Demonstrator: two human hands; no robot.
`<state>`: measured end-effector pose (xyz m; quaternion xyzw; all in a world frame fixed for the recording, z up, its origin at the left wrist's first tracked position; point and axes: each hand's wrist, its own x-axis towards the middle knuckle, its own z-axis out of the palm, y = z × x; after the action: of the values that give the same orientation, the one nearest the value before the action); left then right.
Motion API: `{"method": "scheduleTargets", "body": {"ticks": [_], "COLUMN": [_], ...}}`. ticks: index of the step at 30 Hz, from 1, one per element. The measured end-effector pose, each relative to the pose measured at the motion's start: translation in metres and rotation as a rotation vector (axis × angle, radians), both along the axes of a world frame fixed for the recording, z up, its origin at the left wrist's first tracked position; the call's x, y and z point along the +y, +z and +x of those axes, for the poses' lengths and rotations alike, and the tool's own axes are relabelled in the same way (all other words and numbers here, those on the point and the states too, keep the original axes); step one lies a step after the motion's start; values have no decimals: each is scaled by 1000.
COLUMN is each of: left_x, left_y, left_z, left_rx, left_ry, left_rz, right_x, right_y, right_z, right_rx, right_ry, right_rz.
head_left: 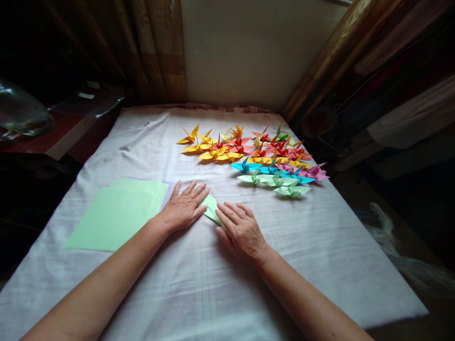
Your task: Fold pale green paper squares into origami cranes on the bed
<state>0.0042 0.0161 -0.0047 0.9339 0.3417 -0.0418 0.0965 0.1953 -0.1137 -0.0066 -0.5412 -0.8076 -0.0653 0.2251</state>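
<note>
A small piece of folded light-green paper (210,207) lies flat on the cloth-covered table, partly hidden under both hands. My left hand (185,206) rests on its left end, palm down with the fingers spread. At the paper's right end, my right hand (241,229) touches it with the fingers stretched out and close together. Just left of my left hand is a stack of square light-green paper sheets (113,215), with a purple sheet edge (166,195) showing beneath.
Many folded paper cranes stand in rows at the back right, among them a yellow crane (192,136), a blue crane (246,166) and a pale green crane (292,190). A white cloth (199,284) covers the table. Clear plastic (21,111) lies on a brown surface at left.
</note>
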Motion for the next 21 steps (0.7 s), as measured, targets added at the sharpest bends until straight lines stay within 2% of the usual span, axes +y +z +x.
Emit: {"method": "scheduleTargets", "body": {"ticks": [4, 7, 13, 21], "left_x": [1, 2, 2, 2], "left_y": [-1, 3, 15, 14], "left_z": [-1, 1, 5, 6], "left_rx": [-15, 13, 86, 92], "left_ry": [27, 45, 79, 86], "left_rz": [29, 5, -64, -80], "right_x": [24, 28, 11, -9], "right_y": [-5, -8, 0, 4], "right_z": [-7, -6, 7, 21], "right_rx": [-58, -94, -105, -93], "right_ry": [17, 69, 136, 196], "right_rz": [-150, -310, -501, -568]}}
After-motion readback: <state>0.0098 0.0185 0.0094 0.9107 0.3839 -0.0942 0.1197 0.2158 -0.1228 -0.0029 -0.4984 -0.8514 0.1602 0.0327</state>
